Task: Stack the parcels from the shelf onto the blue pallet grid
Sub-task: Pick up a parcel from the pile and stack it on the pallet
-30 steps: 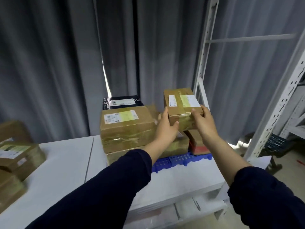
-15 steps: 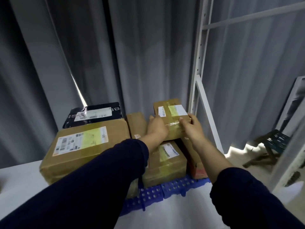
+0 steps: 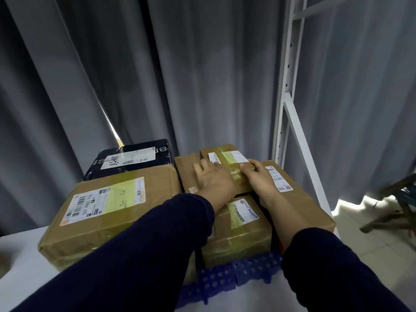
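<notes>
**Cardboard stack filling up: a small parcel perched at the far right**

Brown cardboard dominates the blue pallet grid (image 3: 227,280), whose perforated edge shows only at the near side, below the forearms. Both hands press on one small parcel (image 3: 225,158) at the far right of the pile. The left hand (image 3: 213,179) lies flat across its left side and near edge; the right hand (image 3: 258,176) cups its right near corner. The hands sit close together, almost touching across the taped seam, clamped on that parcel.

The small parcel appears to rest on top of lower boxes, spanning a plain brown box (image 3: 184,170) on the left and a long box (image 3: 297,199) on the right. Whether its base sits fully flat cannot be told, since the hands and the wrists cover the near edge.

Risks, as a judgement:
- If the boxes beneath differ in height, the small parcel could rock or tilt once the hands let go.
- The glossy tape on it looks slick, so a sideways nudge on release might slide it toward the far edge and the grey curtain (image 3: 202,75).
- The white rack post (image 3: 283,109) stands just beside the right of the stack; a sleeve pulled back carelessly could catch there.
- A large labelled box (image 3: 108,212) on the left and a dark parcel (image 3: 130,158) behind it crowd the grid, leaving little room for correction.
</notes>
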